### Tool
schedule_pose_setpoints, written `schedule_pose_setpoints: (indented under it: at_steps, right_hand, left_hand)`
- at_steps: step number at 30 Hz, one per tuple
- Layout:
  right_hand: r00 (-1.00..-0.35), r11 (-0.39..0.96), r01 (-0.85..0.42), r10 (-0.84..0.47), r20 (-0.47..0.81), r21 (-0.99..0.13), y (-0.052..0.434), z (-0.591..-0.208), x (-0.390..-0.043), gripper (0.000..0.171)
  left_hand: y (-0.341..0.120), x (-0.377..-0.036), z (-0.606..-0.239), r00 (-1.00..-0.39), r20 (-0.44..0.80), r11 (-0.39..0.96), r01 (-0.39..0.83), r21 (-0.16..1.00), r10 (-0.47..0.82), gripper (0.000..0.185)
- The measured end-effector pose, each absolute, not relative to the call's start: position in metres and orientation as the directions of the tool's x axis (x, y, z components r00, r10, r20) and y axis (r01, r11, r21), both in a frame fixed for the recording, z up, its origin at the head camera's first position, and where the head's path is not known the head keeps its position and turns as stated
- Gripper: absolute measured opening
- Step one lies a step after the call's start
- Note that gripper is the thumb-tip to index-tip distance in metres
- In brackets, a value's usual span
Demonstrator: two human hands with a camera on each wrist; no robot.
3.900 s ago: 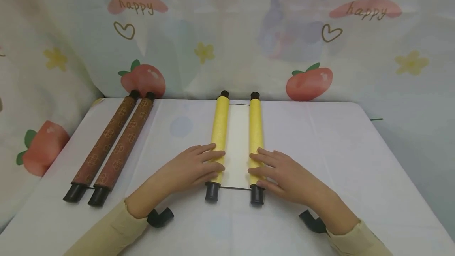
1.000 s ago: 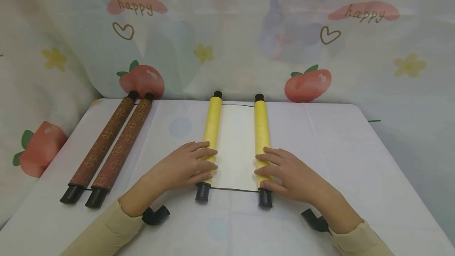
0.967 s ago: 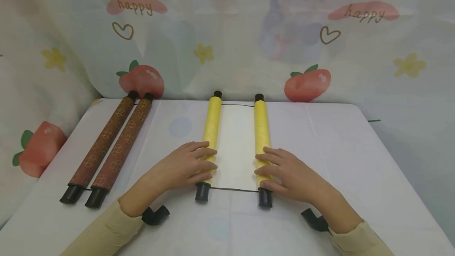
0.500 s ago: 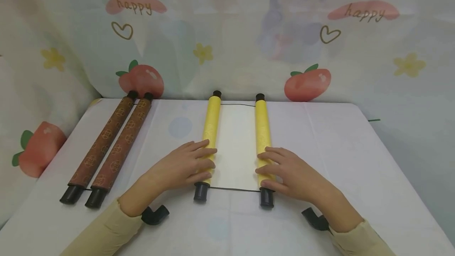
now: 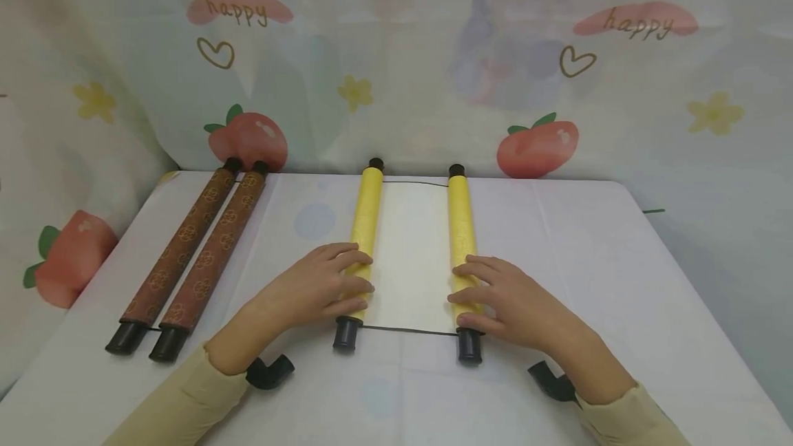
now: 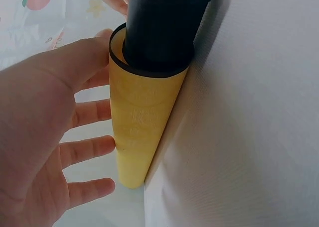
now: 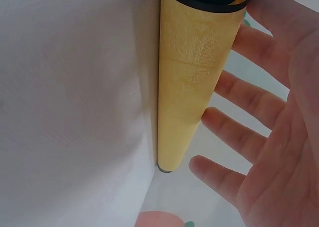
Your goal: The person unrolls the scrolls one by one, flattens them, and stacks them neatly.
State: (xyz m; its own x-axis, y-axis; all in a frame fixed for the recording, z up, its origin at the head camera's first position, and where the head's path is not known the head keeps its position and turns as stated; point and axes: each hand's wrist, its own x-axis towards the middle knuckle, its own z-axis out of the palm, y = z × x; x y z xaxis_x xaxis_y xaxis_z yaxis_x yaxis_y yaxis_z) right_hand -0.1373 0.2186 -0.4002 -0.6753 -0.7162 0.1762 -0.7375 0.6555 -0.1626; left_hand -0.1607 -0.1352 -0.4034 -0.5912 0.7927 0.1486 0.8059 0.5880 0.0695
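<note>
A yellow scroll lies partly unrolled on the white table (image 5: 588,260), with a strip of cream paper (image 5: 411,253) showing between its two rolls. My left hand (image 5: 322,288) rests flat on the left roll (image 5: 365,226) near its black end cap (image 5: 345,334). My right hand (image 5: 504,298) rests flat on the right roll (image 5: 461,222) near its black cap (image 5: 469,347). The left wrist view shows straight fingers (image 6: 84,150) against the left roll (image 6: 142,122). In the right wrist view, spread fingers (image 7: 239,137) lie beside the right roll (image 7: 192,82).
A brown patterned scroll (image 5: 192,253), fully rolled, lies at the table's left side with black caps toward me. A curtain with peaches and hearts (image 5: 396,54) hangs behind the table. Bare tabletop stretches to the right of the yellow scroll.
Both hands have moved apart with the rolls, the left roll leftward and the right roll rightward. The cream strip between them is wider than before.
</note>
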Motion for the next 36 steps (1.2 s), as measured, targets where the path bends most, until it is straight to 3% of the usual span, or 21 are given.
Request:
schedule_pose_setpoints:
  at_steps: [12,21,27,36]
  right_hand:
    - [-0.7,0.681,-0.713,-0.703,0.124,-0.165,0.2204,-0.3993,-0.137,0.036]
    - [-0.711,0.692,-0.702,-0.696,0.101,-0.168,0.2224,-0.3982,-0.1362,0.036]
    - [-0.73,0.71,-0.681,-0.679,0.084,-0.182,0.2216,-0.3971,-0.1358,0.035]
    - [-0.707,0.686,-0.707,-0.69,0.155,-0.17,0.223,-0.3978,-0.1361,0.024]
  left_hand:
    - [-0.1354,-0.1621,-0.4047,-0.626,0.097,0.619,0.78,0.093,0.774,0.029]
    - [-0.1376,-0.1648,-0.4063,-0.59,0.193,0.588,0.806,0.077,0.784,0.018]
    - [-0.1391,-0.1664,-0.4068,-0.585,0.177,0.58,0.81,0.08,0.792,0.017]
    - [-0.1411,-0.1652,-0.4047,-0.6,0.137,0.597,0.799,0.068,0.788,0.026]
